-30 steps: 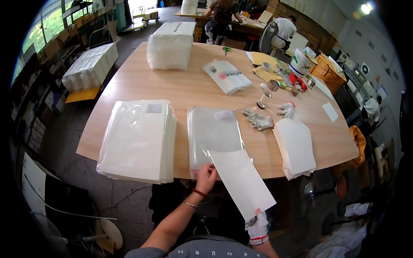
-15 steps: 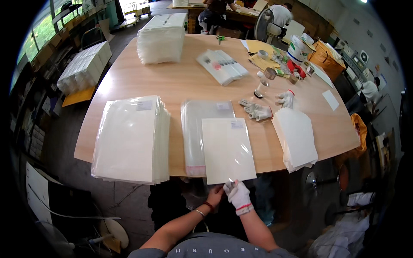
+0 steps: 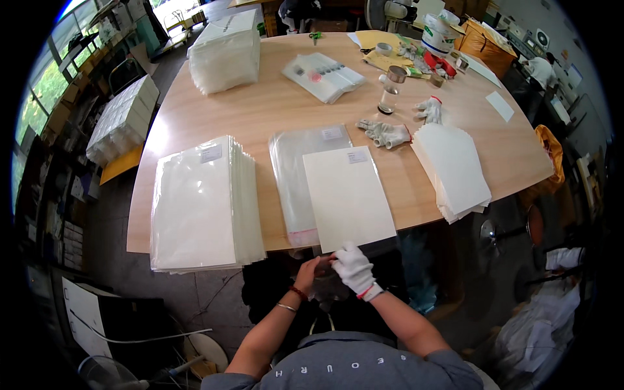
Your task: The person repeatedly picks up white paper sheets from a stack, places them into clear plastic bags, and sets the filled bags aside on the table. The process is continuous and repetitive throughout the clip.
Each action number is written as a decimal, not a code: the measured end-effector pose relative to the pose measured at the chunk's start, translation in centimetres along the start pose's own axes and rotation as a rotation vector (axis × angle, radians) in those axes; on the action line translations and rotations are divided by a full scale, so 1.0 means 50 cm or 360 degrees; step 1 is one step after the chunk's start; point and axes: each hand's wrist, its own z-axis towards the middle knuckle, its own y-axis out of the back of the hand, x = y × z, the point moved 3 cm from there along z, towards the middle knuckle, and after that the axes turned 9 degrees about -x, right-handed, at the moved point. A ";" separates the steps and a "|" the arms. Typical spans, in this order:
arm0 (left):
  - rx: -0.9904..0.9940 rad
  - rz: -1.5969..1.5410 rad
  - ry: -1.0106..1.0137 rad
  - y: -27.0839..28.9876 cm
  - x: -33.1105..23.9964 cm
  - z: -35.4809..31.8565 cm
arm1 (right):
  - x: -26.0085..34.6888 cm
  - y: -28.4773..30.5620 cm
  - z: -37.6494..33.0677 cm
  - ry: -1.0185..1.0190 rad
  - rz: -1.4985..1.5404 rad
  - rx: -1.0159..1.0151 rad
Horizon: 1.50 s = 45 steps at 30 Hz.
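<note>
A white sheet (image 3: 351, 201) inside a clear plastic sleeve, with a small label near its top, lies partly over a pile of clear sleeves (image 3: 286, 179). Its lower end reaches the table's front edge, where transparent film hangs past the sheet. My left hand (image 3: 314, 270), bare with bracelets at the wrist, has its fingers closed at that film. In a white knit glove, my right hand (image 3: 354, 268) pinches close beside it at the same end. The fingertips partly hide the film between them. To the left stands a thick stack of sleeved sheets (image 3: 195, 208); to the right, loose white sheets (image 3: 455, 169).
Two spare gloves (image 3: 387, 134) lie beyond the loose sheets, near a glass jar (image 3: 390, 91). Farther back are plastic packets (image 3: 325, 78), a tall wrapped stack (image 3: 224, 55), green scissors (image 3: 315, 38), tape rolls (image 3: 384, 49) and a white bucket (image 3: 439, 34). A co-worker is at the far right.
My view has shifted. Both hands have moved slightly apart at the sleeve's lower end, and clear film now shows below the sheet. The glare on the sheet has faded.
</note>
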 end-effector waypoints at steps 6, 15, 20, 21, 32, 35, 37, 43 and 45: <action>-0.0516 0.0628 -0.0200 -0.002 0.005 0.008 | 0.011 -0.076 0.021 0.0231 -0.0029 0.0315; -0.0122 0.0103 -0.0198 -0.012 -0.017 -0.003 | -0.443 0.482 -0.168 -0.0787 0.1168 -0.2290; -0.0762 0.1319 -0.1404 0.029 -0.060 -0.049 | -0.403 0.308 -0.346 0.0111 -0.1851 0.0055; -0.0811 0.1591 -0.1604 0.021 -0.083 -0.060 | -0.422 0.292 -0.316 -0.0522 -0.1400 0.0390; -0.0181 0.2111 -0.2180 -0.048 -0.149 -0.039 | -0.277 0.209 0.003 0.0222 0.0270 0.0159; -0.0156 0.1924 -0.2094 -0.045 -0.155 -0.033 | -0.283 0.220 0.010 0.0027 -0.0027 0.0193; -0.0336 0.1993 -0.1750 -0.042 -0.143 -0.018 | -0.279 0.202 0.015 -0.0120 -0.0355 0.0114; -0.0760 0.1646 -0.0998 0.004 -0.109 -0.008 | -0.270 0.159 -0.013 -0.0603 -0.0676 -0.0259; -0.0620 0.0738 -0.0426 0.031 -0.062 -0.004 | -0.280 0.149 -0.028 -0.0753 -0.0526 -0.0355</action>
